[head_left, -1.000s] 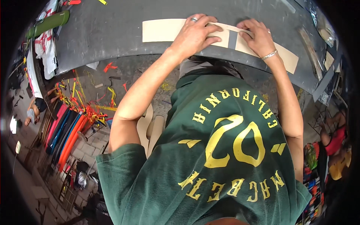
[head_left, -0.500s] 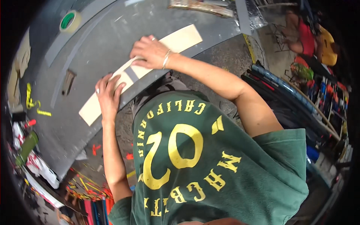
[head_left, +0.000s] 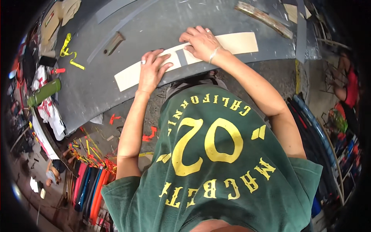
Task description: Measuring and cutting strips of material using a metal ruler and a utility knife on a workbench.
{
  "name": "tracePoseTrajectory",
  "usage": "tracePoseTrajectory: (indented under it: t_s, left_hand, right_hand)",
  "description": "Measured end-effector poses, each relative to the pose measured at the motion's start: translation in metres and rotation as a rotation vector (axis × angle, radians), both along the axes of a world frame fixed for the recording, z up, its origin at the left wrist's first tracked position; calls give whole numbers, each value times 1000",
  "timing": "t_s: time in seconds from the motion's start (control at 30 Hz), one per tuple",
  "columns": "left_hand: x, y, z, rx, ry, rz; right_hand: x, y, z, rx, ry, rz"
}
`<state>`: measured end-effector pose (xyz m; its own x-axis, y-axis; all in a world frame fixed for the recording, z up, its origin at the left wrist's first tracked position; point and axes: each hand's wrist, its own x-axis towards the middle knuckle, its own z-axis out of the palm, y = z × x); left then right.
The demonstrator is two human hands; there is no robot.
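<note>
A long cream strip point(head_left: 239, 43) of stiff, flat material lies along the near edge of the dark grey table point(head_left: 96, 83). Near its middle is a grey crossing band point(head_left: 181, 58); whether it is a gap or attached piece, I cannot tell. My left hand point(head_left: 152, 69) is left of the band, fingers bent over the strip's far edge and thumb on top. To the band's right, my right hand point(head_left: 201, 43) holds the same far edge between curled fingers and thumb. Between the hands, that edge looks slightly raised. My fingertips partly cover it.
A worn handle-like tool point(head_left: 113, 43) lies beyond my left hand. Farther right is a wrapped, worn bar point(head_left: 264, 19). Yellow strapping point(head_left: 69, 54) and a green bottle point(head_left: 44, 92) are at the left. Colourful fabric rolls point(head_left: 89, 189) stand below; long dark rolls point(head_left: 309, 127) stand right.
My view has turned, so table and strip appear farther right and more level. Both hands stay on the strip at about the same places beside the grey band. The tape roll has left view.
</note>
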<state>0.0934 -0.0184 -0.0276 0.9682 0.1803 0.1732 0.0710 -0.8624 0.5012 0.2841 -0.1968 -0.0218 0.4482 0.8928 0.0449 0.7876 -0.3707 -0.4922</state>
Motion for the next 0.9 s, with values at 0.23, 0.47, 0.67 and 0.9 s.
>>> tracePoseTrajectory:
  t_s: [0.23, 0.47, 0.67, 0.9]
  left_hand:
    - [-3, 4, -3, -79, -53, -2]
    - [-5, 12, -2, -217, -67, -9]
    - [-5, 146, -6, 301, -169, 326]
    - [4, 203, -12, 141, 63, 258]
  right_hand:
    - [-60, 3, 27, -40, -46, 31]
    - [-74, 13, 29, -155, -119, -19]
    - [-80, 21, 38, -315, -105, -49]
    - [-80, 30, 33, -425, -301, 101]
